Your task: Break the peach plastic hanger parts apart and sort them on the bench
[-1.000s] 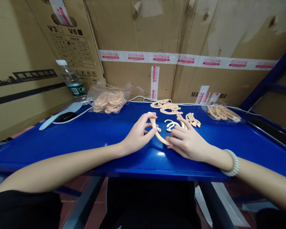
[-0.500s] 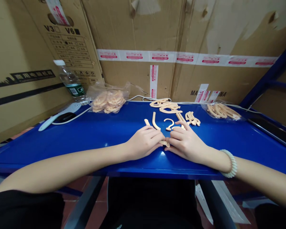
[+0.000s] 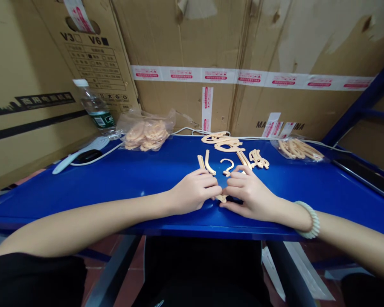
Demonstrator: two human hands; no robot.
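In the head view, my only one, I have the left hand [image 3: 193, 192] and the right hand [image 3: 249, 194] meeting over a small, pale peach, wood-look piece [image 3: 222, 198]. Both look pinched onto it by the fingertips; they hide most of it, and only a short rounded end shows between them, so I cannot tell how the rest lies. To handle it well, I would hold one side steady, move the other gently, and tip the knuckles outward so that end shows better; such thin stock probably takes bending badly.

Just beyond the grip lies a pale peach, hook-shaped part [image 3: 233, 165], and beyond the left fingers a slim, pale peach, curved strip [image 3: 207, 161], so forward travel is cramped. The glossy blue tabletop [image 3: 131, 183] ends on my side of the grip, so I would not drag anything back. More of its surface shows left of the grip. Beyond and right, well apart, sits a clear plastic bag of pale parts [image 3: 299, 150].
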